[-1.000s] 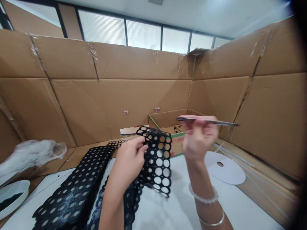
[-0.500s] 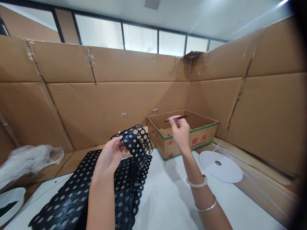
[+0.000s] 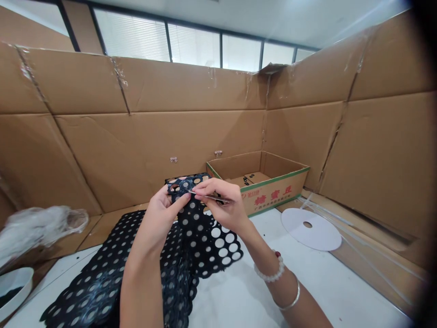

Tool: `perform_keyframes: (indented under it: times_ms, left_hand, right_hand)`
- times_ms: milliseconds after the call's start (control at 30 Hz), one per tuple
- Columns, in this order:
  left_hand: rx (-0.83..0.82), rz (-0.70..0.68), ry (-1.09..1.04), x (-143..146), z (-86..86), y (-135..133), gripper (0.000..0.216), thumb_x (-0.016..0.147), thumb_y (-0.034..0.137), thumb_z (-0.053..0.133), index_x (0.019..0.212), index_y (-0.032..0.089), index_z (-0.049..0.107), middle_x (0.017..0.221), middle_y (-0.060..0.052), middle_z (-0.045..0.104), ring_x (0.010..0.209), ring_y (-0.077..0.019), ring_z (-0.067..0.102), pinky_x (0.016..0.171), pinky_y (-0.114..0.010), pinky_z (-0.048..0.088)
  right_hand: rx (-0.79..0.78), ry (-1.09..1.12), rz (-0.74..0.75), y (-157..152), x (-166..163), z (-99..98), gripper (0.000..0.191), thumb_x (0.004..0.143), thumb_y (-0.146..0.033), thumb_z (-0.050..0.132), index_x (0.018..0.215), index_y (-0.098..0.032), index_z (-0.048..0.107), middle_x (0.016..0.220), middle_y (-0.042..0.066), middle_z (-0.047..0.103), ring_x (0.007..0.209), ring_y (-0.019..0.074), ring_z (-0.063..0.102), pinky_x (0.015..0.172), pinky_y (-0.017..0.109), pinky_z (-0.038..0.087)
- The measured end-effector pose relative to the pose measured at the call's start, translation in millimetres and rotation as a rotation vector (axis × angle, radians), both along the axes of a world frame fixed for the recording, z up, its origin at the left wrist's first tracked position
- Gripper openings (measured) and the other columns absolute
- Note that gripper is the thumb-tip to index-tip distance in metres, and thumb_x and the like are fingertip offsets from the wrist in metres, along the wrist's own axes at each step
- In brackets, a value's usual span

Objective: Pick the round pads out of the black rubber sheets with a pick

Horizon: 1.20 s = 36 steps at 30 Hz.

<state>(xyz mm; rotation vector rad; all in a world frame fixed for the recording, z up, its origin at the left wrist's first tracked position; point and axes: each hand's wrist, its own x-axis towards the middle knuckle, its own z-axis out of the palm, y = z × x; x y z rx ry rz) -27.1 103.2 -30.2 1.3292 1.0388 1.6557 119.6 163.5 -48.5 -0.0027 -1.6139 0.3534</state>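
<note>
My left hand (image 3: 160, 212) pinches the upper edge of a black sheet (image 3: 201, 234) punched with rows of round holes. Between the fingers of my right hand (image 3: 223, 202) is a slim pair of tweezers (image 3: 215, 197), its pale tip pointing left. That tip meets the sheet close to my left thumb, around one of the round spots; whether it grips anything is too small to tell. The sheet's lower part hangs over a pile of similar black dotted sheets (image 3: 99, 278) under my left forearm.
Behind my right hand stands an open cardboard box (image 3: 273, 191) with small black rings inside. A white disc (image 3: 300, 237) with a centre hole lies at right. Clear plastic wrap (image 3: 44, 228) and a white bowl (image 3: 25, 278) are at left. Cardboard walls (image 3: 198, 132) enclose the table.
My right hand has come from above the box, left and down to the sheet, bringing the tweezers to it. The held sheet now spreads out further to the right.
</note>
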Motion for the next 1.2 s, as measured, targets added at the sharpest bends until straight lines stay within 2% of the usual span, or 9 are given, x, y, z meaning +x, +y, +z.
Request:
perform_keyframes:
  times_ms: [300, 467, 633, 733, 833, 900, 1033, 1100, 1200]
  left_hand:
    - [0.018, -0.041, 0.048, 1.4, 5.7, -9.4, 0.039, 0.075, 0.027, 0.080, 0.112, 0.018, 0.069, 0.116, -0.008, 0.074, 0.109, -0.0235, 0.068, 0.099, -0.032, 0.049]
    - [0.063, 0.052, 0.141, 5.1, 6.5, -10.4, 0.042, 0.074, 0.028, 0.081, 0.113, 0.019, 0.068, 0.118, -0.008, 0.074, 0.118, -0.0250, 0.064, 0.095, -0.029, 0.052]
    - [0.049, 0.108, 0.287, 8.6, 6.2, -13.0, 0.048, 0.079, 0.028, 0.076, 0.125, 0.018, 0.062, 0.132, -0.009, 0.067, 0.129, -0.0277, 0.057, 0.092, -0.029, 0.055]
    - [0.046, 0.118, 0.374, 11.7, 7.3, -14.2, 0.047, 0.082, 0.027, 0.072, 0.126, 0.018, 0.061, 0.132, -0.010, 0.067, 0.123, -0.0269, 0.061, 0.089, -0.029, 0.056]
    - [0.070, 0.088, 0.380, 14.9, 8.5, -13.6, 0.045, 0.083, 0.025, 0.071, 0.127, 0.019, 0.061, 0.136, -0.008, 0.065, 0.119, -0.0218, 0.063, 0.094, -0.026, 0.053]
    - [0.072, 0.065, 0.345, 16.1, 8.3, -12.9, 0.047, 0.083, 0.026, 0.072, 0.128, 0.020, 0.060, 0.138, -0.007, 0.063, 0.114, -0.0192, 0.065, 0.092, -0.025, 0.053]
    - [0.021, 0.056, 0.349, 16.1, 5.7, -12.2, 0.050, 0.082, 0.029, 0.072, 0.130, 0.020, 0.058, 0.119, -0.006, 0.072, 0.083, -0.0154, 0.069, 0.069, -0.024, 0.054]
    - [0.002, 0.049, 0.368, 15.9, 4.6, -11.9, 0.049, 0.083, 0.028, 0.070, 0.130, 0.020, 0.058, 0.113, -0.006, 0.073, 0.077, -0.0149, 0.067, 0.066, -0.024, 0.052]
    - [0.005, 0.026, 0.359, 16.6, 4.2, -11.7, 0.048, 0.083, 0.027, 0.068, 0.130, 0.019, 0.058, 0.118, -0.007, 0.071, 0.087, -0.0167, 0.067, 0.075, -0.026, 0.053]
  right_hand:
    - [0.025, -0.024, -0.062, -4.5, 4.0, 1.4, 0.011, 0.086, -0.013, 0.063, 0.078, -0.020, 0.065, 0.086, 0.007, 0.077, 0.081, 0.0180, 0.073, 0.075, 0.033, 0.057]
    - [0.214, -0.042, -0.267, -5.5, -3.2, -3.7, 0.021, 0.087, -0.004, 0.054, 0.082, -0.023, 0.062, 0.084, 0.002, 0.076, 0.079, 0.0165, 0.072, 0.081, 0.035, 0.054]
    - [0.183, -0.030, -0.326, -3.7, -11.7, -11.8, 0.020, 0.087, -0.005, 0.050, 0.077, -0.020, 0.059, 0.073, 0.005, 0.070, 0.072, 0.0180, 0.067, 0.066, 0.030, 0.053]
    - [0.140, -0.058, -0.307, -3.0, -9.6, -12.6, 0.020, 0.087, -0.005, 0.050, 0.077, -0.021, 0.056, 0.071, 0.004, 0.067, 0.069, 0.0172, 0.065, 0.064, 0.028, 0.053]
    - [0.117, -0.065, -0.289, -3.1, -5.2, -9.9, 0.018, 0.088, -0.007, 0.051, 0.079, -0.022, 0.055, 0.072, 0.003, 0.066, 0.067, 0.0160, 0.064, 0.063, 0.027, 0.054]
    - [0.117, -0.063, -0.284, -3.8, -3.8, -8.4, 0.018, 0.089, -0.008, 0.051, 0.079, -0.022, 0.053, 0.080, 0.004, 0.069, 0.076, 0.0169, 0.067, 0.070, 0.029, 0.056]
    - [0.094, -0.063, -0.286, -6.2, -6.5, -9.8, 0.018, 0.088, -0.006, 0.049, 0.083, -0.023, 0.051, 0.106, 0.009, 0.071, 0.103, 0.0185, 0.069, 0.085, 0.031, 0.059]
    - [0.069, -0.070, -0.323, -7.6, -8.9, -11.9, 0.018, 0.087, -0.006, 0.048, 0.088, -0.024, 0.052, 0.102, 0.008, 0.073, 0.096, 0.0169, 0.072, 0.080, 0.027, 0.061]
    - [0.055, -0.061, -0.374, -9.6, -10.9, -14.2, 0.017, 0.087, -0.007, 0.049, 0.090, -0.024, 0.051, 0.092, 0.006, 0.075, 0.084, 0.0161, 0.075, 0.072, 0.024, 0.062]
